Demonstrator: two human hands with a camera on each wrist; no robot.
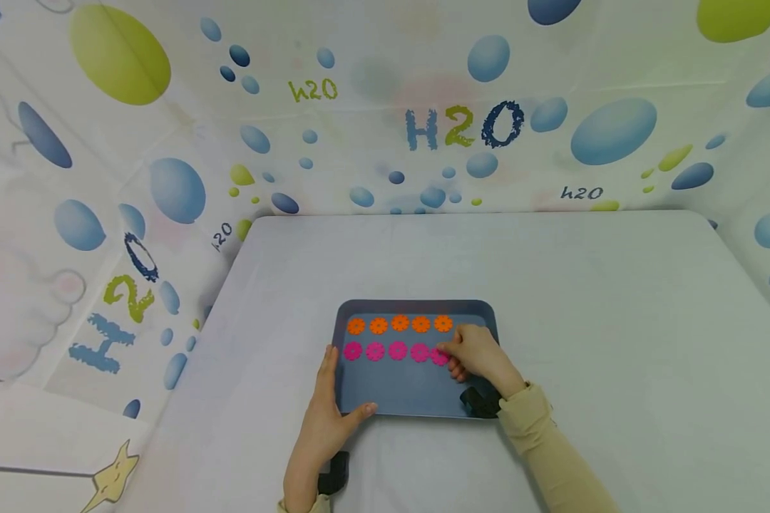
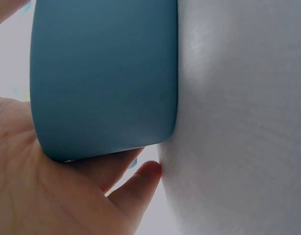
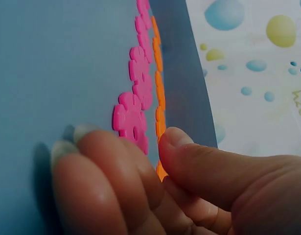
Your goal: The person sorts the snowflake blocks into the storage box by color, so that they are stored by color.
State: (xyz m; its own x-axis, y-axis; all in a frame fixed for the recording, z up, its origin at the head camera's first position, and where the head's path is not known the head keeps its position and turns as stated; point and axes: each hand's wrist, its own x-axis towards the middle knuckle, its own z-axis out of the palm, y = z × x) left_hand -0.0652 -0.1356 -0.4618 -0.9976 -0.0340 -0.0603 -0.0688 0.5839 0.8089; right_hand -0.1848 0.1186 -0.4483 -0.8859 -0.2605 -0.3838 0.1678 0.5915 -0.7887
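A grey-blue tray [image 1: 398, 395] lies on the white table. Its upper part carries a row of orange flower-shaped pieces [image 1: 400, 323] above a row of pink flower-shaped pieces [image 1: 397, 350]. My right hand [image 1: 483, 353] reaches over the tray's right side and pinches the rightmost pink flower piece [image 3: 128, 117], partly hidden behind the fingers. Against the lower left corner of the tray [image 2: 106, 78] rests my left hand [image 1: 327, 413], with straight fingers along the left side and the thumb spread at the front edge.
The table [image 1: 616, 320] has a white cover and extends around the tray. Behind and to the left hangs a white sheet [image 1: 372, 164] printed with blue and green drops. Each wrist wears a black device [image 1: 335, 473]; the right one hangs over the tray's lower right corner.
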